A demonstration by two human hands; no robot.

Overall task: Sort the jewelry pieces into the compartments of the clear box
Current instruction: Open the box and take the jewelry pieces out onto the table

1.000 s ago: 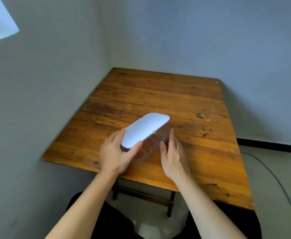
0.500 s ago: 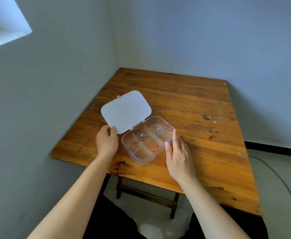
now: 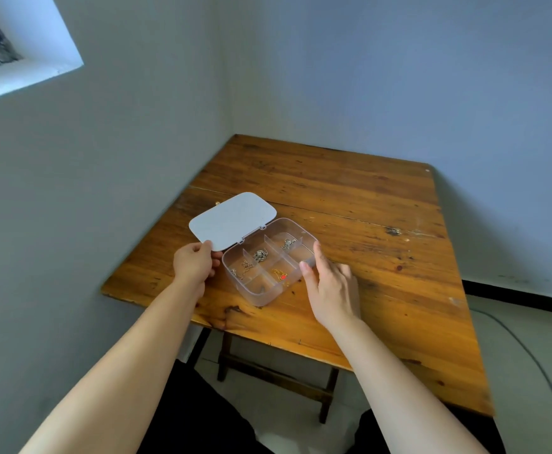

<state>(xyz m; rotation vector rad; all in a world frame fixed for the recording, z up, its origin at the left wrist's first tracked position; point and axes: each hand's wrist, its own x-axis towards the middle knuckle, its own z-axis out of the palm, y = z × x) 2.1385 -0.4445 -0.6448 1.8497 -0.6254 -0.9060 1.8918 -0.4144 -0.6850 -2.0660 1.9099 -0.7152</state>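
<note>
A clear box [image 3: 261,298] with several compartments lies open near the front left of the wooden table [image 3: 382,224]. Its white lid [image 3: 232,219] is folded back flat to the left. Inside lie silver pieces [image 3: 260,254], a silver charm [image 3: 287,244], a thin chain [image 3: 243,269] and a gold piece with a red bead [image 3: 281,275]. My left hand [image 3: 194,265] pinches the lid's near edge. My right hand [image 3: 330,286] rests with spread fingers against the box's right wall, holding nothing.
Walls close in on the table's left and far sides. A small gold thing [image 3: 217,203] sits by the left edge behind the lid. A cable [image 3: 530,355] runs on the floor at the right.
The lid has swung from half raised over the box to lying flat on the table, guided by my left hand. My right hand stayed by the box's right side.
</note>
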